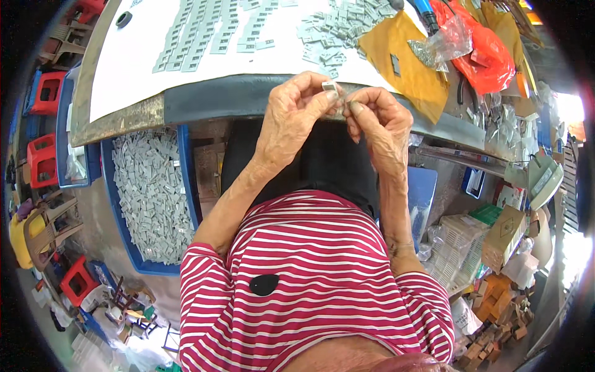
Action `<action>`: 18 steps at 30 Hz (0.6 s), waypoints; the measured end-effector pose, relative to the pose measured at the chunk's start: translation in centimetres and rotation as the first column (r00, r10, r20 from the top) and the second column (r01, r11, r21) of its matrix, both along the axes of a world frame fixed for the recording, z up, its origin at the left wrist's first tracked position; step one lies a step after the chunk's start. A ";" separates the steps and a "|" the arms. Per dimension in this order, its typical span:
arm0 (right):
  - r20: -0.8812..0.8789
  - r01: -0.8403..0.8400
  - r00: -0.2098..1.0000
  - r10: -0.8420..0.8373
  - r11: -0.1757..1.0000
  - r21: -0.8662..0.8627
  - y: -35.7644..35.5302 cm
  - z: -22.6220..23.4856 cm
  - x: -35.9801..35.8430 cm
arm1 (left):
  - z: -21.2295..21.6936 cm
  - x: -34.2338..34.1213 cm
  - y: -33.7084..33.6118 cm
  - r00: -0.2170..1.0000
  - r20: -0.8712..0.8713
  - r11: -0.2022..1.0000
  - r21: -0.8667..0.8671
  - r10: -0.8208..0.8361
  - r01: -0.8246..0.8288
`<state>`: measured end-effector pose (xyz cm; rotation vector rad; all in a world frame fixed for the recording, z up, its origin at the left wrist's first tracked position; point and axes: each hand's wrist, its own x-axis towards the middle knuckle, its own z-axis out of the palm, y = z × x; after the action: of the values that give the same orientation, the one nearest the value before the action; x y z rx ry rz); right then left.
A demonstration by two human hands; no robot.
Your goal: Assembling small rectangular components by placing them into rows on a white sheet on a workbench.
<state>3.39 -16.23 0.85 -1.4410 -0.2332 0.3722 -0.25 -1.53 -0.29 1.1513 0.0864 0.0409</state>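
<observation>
At the table's near edge, my left hand (pixel 291 115) pinches a small grey plastic piece (pixel 330 86) between thumb and fingers. Close beside it, my right hand (pixel 383 121) has its thumb and forefinger pressed together; what they hold, if anything, is too small to make out. Beyond my hands, several grey plastic pieces (pixel 207 28) lie in overlapping rows on a white sheet (pixel 133 80). A loose heap of similar pieces (pixel 334 34) is to their right. One more grey piece (pixel 395 64) rests on a brownish-yellow sheet (pixel 427 93).
Below the table at left stands a blue bin (pixel 118 214) full of grey pieces. A red plastic bag (pixel 486 59) and a clear bag of small metal parts (pixel 434 53) lie at the table's right. Red stools (pixel 43 161) stand far left; crates (pixel 455 245) and cardboard boxes (pixel 502 239) crowd the right.
</observation>
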 end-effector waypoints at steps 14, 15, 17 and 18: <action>-0.133 0.039 0.991 -0.030 0.997 0.062 0.5 -0.7 2.6 | -0.6 1.5 0.5 0.997 -0.066 0.989 0.143 0.030 -0.021; -0.125 0.026 0.992 -0.017 0.997 0.066 0.4 -0.7 2.7 | -0.8 1.6 0.5 0.997 -0.061 0.989 0.146 0.041 -0.032; -0.116 0.015 0.993 -0.007 0.997 0.072 0.3 -0.6 2.9 | -0.6 1.7 0.4 0.997 -0.055 0.988 0.150 0.050 -0.041; -0.109 -0.001 0.994 0.008 0.998 0.068 0.2 -0.5 2.9 | -0.2 1.7 0.3 0.997 -0.051 0.979 0.198 0.054 -0.043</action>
<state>6.34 -16.03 0.34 -1.3493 -0.1591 0.4412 1.41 -1.23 -0.50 1.3480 0.1627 0.0617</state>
